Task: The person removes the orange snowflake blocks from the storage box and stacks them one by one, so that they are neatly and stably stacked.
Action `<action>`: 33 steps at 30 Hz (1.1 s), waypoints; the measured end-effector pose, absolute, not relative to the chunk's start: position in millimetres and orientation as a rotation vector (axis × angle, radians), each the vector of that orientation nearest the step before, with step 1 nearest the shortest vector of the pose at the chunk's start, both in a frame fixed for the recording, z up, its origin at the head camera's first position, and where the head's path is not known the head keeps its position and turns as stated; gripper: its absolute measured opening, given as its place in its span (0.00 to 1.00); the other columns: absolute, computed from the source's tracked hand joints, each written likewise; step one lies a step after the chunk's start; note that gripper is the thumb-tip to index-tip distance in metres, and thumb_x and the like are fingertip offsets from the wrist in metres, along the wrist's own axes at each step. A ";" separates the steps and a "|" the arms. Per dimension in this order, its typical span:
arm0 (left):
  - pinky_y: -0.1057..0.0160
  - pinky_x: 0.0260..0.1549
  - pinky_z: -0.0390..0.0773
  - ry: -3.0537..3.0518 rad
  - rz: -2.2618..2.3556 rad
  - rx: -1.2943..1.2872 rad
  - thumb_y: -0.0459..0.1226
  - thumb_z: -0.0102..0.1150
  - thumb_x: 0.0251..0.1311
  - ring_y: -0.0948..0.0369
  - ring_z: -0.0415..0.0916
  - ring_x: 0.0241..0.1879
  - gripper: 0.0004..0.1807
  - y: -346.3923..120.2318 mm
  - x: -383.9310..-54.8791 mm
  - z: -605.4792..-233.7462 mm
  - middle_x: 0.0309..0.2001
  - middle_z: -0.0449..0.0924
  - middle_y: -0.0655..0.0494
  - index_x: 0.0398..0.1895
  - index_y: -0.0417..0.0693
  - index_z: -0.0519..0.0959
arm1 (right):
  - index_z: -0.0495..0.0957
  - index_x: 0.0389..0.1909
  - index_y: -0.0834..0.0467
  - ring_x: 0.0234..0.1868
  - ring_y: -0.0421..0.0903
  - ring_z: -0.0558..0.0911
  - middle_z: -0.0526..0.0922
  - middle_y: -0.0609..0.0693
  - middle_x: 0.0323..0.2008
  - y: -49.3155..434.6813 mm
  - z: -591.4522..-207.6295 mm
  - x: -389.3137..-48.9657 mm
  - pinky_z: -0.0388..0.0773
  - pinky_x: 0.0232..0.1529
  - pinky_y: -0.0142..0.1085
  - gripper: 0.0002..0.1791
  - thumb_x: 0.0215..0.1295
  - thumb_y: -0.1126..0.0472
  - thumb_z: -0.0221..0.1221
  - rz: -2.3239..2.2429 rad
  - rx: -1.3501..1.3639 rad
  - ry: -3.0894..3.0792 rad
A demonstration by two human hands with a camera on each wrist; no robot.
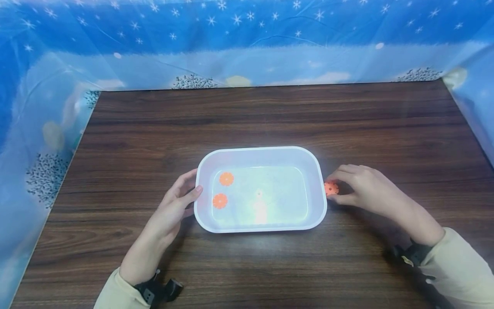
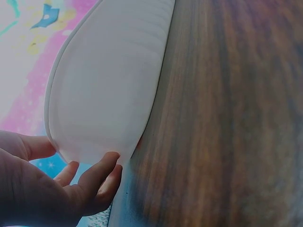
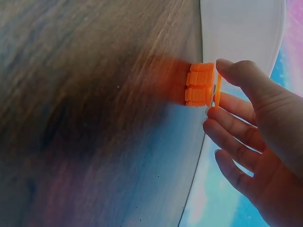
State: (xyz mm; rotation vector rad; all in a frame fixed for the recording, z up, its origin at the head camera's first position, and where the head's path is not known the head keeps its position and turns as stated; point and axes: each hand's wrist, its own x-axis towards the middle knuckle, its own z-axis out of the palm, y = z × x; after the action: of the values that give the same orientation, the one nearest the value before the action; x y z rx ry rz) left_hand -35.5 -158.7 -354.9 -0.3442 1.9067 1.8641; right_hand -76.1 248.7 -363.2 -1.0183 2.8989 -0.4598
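Observation:
A white plastic basin [image 1: 260, 225] stands on the table, with two flat orange notched discs [image 1: 226, 179] lying apart in its left part. My left hand [image 1: 171, 208] holds the basin's left end, thumb on the rim and fingers against the outer wall [image 2: 104, 94]. Just outside the basin's right end, my right hand [image 1: 360, 189] pinches a thin orange disc [image 3: 218, 92] between thumb and fingers. Directly beneath that disc is a short stack of orange discs [image 3: 200, 85] on the table. From above, the basin's rim and the right fingers partly cover the orange pieces [image 1: 331, 188].
The dark wood-grain table [image 1: 247, 116] extends around the basin. A blue snowflake-patterned cloth [image 1: 239, 38] hangs behind it and along both sides. Each wrist wears a black strap, and a small dark camera [image 1: 172, 290] sits by the left one.

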 end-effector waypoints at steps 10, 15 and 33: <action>0.46 0.59 0.56 1.899 1.874 -0.345 0.42 0.48 0.68 0.51 0.54 0.66 0.29 -160.2 -35.1 -355.5 0.69 0.54 0.51 0.70 0.55 0.55 | 0.81 0.41 0.55 0.34 0.40 0.78 0.81 0.44 0.34 248.4 -363.1 -76.8 0.77 0.35 0.39 0.20 0.45 0.55 0.72 -0.453 -1.026 2.878; 0.45 0.59 0.56 1.903 1.870 -0.350 0.42 0.47 0.68 0.51 0.53 0.67 0.29 -160.2 -34.8 -354.8 0.69 0.54 0.52 0.70 0.55 0.54 | 0.81 0.43 0.55 0.35 0.41 0.79 0.81 0.45 0.35 247.3 -361.5 -75.6 0.77 0.36 0.40 0.22 0.46 0.53 0.72 -0.447 -1.007 2.880; 0.46 0.58 0.59 1.904 1.866 -0.343 0.42 0.46 0.69 0.50 0.58 0.63 0.28 -158.8 -37.0 -355.3 0.67 0.56 0.50 0.70 0.56 0.54 | 0.80 0.46 0.56 0.40 0.48 0.81 0.83 0.49 0.39 245.7 -341.0 -77.5 0.77 0.41 0.48 0.27 0.44 0.49 0.72 -0.417 -1.079 2.973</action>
State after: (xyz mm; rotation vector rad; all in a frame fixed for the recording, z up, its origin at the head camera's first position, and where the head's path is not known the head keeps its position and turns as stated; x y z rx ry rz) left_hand -37.0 -158.8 -355.3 -0.3428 1.9043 1.8657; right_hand -77.5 245.7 -341.0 -1.0788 2.9735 -0.4169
